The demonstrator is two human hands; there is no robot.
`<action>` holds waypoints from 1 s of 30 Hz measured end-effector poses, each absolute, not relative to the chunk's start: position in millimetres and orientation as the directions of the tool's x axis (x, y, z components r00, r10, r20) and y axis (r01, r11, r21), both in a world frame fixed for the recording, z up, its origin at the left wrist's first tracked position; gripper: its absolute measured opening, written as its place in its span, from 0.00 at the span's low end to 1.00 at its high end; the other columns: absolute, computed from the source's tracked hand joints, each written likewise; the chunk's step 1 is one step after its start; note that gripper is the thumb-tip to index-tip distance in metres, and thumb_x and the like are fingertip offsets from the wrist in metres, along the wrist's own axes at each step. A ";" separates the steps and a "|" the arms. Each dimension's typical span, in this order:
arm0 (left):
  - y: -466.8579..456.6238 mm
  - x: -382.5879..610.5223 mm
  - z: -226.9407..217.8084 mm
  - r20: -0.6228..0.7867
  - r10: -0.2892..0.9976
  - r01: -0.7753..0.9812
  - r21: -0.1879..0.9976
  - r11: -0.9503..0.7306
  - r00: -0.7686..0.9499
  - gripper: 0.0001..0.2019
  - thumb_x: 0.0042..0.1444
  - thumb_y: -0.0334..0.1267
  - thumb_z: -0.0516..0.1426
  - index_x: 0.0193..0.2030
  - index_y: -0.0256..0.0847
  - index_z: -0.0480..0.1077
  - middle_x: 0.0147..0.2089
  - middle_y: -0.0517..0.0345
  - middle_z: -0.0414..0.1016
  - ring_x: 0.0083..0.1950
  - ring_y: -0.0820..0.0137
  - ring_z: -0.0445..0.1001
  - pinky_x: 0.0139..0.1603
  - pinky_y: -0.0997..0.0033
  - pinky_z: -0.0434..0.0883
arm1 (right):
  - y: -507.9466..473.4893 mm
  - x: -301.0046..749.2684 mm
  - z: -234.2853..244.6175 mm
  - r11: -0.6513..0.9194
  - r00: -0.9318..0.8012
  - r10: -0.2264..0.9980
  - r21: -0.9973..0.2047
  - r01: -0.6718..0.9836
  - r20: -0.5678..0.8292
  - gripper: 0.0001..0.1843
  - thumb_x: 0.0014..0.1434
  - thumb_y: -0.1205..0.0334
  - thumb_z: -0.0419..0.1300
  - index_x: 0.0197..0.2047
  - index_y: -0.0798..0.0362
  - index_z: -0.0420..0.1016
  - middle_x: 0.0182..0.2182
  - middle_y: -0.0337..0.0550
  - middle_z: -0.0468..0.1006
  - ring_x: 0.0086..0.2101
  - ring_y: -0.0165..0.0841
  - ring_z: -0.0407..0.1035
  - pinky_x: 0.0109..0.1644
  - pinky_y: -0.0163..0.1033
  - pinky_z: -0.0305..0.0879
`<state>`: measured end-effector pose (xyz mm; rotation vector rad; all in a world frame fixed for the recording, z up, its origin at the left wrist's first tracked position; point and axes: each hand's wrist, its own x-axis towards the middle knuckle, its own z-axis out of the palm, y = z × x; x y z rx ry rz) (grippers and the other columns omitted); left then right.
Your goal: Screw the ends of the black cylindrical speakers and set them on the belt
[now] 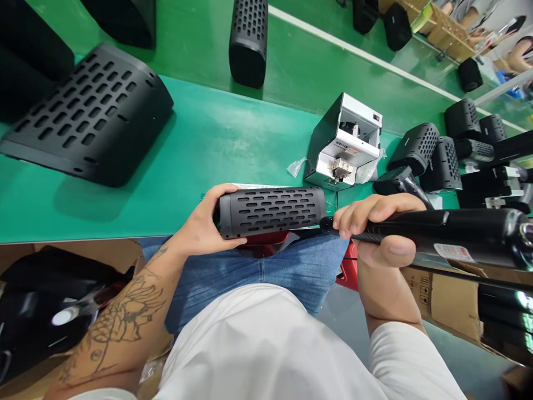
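My left hand [210,225] is wrapped around the left end of a black slotted housing [272,211], which lies on its side at the table's near edge. My right hand [378,225] grips a black electric screwdriver [453,230], held level with its tip pointing left. That tip meets or nearly meets the right end of the housing; contact is hard to make out. Beyond my right hand stands a white and black screw feeder [345,147]. The housing's underside is hidden.
Larger black slotted housings [91,111] stand at the left, and another housing [249,44] is at the back. Several more housings [416,144] crowd the right side. A small plastic bag [296,166] lies beside the feeder. Cardboard boxes [449,303] are below the table; people sit far right.
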<state>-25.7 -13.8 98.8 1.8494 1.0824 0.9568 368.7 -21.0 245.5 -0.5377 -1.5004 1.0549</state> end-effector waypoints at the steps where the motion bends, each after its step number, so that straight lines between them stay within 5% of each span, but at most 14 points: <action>1: -14.1 -25.7 98.8 0.228 0.904 0.326 0.878 -0.352 0.361 0.59 0.50 0.57 0.88 0.85 0.53 0.68 0.82 0.41 0.78 0.83 0.38 0.83 0.85 0.36 0.85 | -21.9 369.2 245.4 0.485 -0.242 0.813 -0.846 -0.221 0.529 0.17 0.75 0.42 0.81 0.59 0.42 0.94 0.31 0.39 0.90 0.23 0.36 0.82 0.33 0.47 0.88; 9: -13.6 -27.6 95.3 0.316 0.859 0.310 0.836 -0.453 0.402 0.56 0.58 0.54 0.84 0.88 0.56 0.65 0.83 0.42 0.78 0.83 0.39 0.84 0.84 0.36 0.85 | -36.0 349.1 249.4 0.509 -0.208 0.816 -0.841 -0.181 0.539 0.16 0.73 0.46 0.84 0.56 0.44 0.93 0.28 0.34 0.83 0.22 0.32 0.76 0.33 0.43 0.84; 12: -13.9 -28.3 93.4 0.365 0.840 0.298 0.816 -0.496 0.401 0.55 0.60 0.52 0.83 0.89 0.55 0.64 0.83 0.40 0.79 0.84 0.39 0.83 0.85 0.35 0.85 | -41.2 356.7 263.6 0.513 -0.186 0.825 -0.845 -0.150 0.534 0.21 0.72 0.39 0.85 0.55 0.44 0.93 0.27 0.34 0.83 0.20 0.33 0.75 0.30 0.44 0.82; 15: -15.4 -27.7 92.2 0.412 0.823 0.290 0.793 -0.535 0.393 0.55 0.60 0.51 0.83 0.89 0.55 0.65 0.83 0.40 0.79 0.84 0.38 0.84 0.87 0.33 0.83 | -23.4 376.3 279.5 0.607 -0.021 0.792 -0.791 -0.074 0.610 0.25 0.75 0.31 0.80 0.57 0.42 0.94 0.26 0.33 0.83 0.18 0.34 0.74 0.26 0.45 0.81; 17: -16.6 -26.8 91.6 0.437 0.818 0.293 0.781 -0.551 0.374 0.55 0.58 0.50 0.83 0.88 0.55 0.66 0.81 0.41 0.80 0.82 0.38 0.85 0.86 0.33 0.84 | 4.6 386.8 282.1 0.704 0.148 0.704 -0.710 -0.014 0.695 0.19 0.79 0.36 0.76 0.56 0.42 0.94 0.26 0.32 0.83 0.19 0.34 0.75 0.26 0.44 0.82; 21: -18.1 -25.7 90.0 0.440 0.822 0.309 0.775 -0.551 0.363 0.56 0.55 0.49 0.84 0.87 0.54 0.66 0.79 0.42 0.81 0.77 0.40 0.88 0.81 0.36 0.88 | 65.6 388.2 261.5 0.709 0.300 0.650 -0.699 0.093 0.698 0.25 0.69 0.34 0.86 0.43 0.43 0.85 0.24 0.29 0.81 0.20 0.30 0.74 0.26 0.39 0.78; 25: -18.4 -25.6 86.9 0.456 0.810 0.302 0.765 -0.568 0.369 0.59 0.54 0.47 0.85 0.88 0.55 0.65 0.79 0.41 0.81 0.78 0.38 0.87 0.81 0.34 0.87 | 86.3 382.2 234.5 0.631 0.355 0.686 -0.762 0.146 0.636 0.34 0.67 0.24 0.81 0.39 0.43 0.75 0.21 0.26 0.74 0.16 0.31 0.67 0.21 0.42 0.71; 30: -18.9 -24.6 84.3 0.448 0.816 0.317 0.764 -0.562 0.365 0.60 0.54 0.47 0.85 0.89 0.54 0.63 0.81 0.39 0.79 0.80 0.36 0.85 0.82 0.31 0.85 | 67.1 391.0 241.3 0.646 0.276 0.708 -0.754 0.119 0.650 0.26 0.70 0.32 0.82 0.44 0.42 0.82 0.22 0.27 0.76 0.17 0.32 0.68 0.23 0.43 0.73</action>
